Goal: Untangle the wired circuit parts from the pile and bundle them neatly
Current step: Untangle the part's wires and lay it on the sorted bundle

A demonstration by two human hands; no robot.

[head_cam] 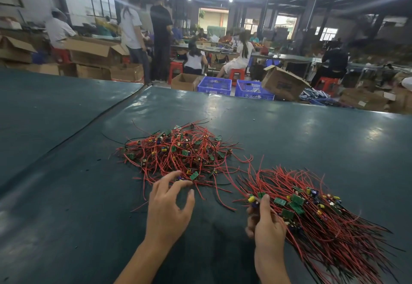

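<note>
A tangled pile (178,152) of small green circuit boards with red and black wires lies in the middle of the dark green table (289,132). To its right lies a combed bundle (316,212) of the same parts, wires fanned toward the near right. My left hand (169,208) hovers at the pile's near edge with fingers spread and loosely bent, fingertips at the wires, holding nothing I can see. My right hand (265,223) grips the left end of the bundle, its thumb lying along a part with a yellow capacitor (251,199).
A seam (89,125) runs diagonally across the table cover on the left. Beyond the far edge stand blue crates (215,85), cardboard boxes (283,83), red stools and several people at other tables.
</note>
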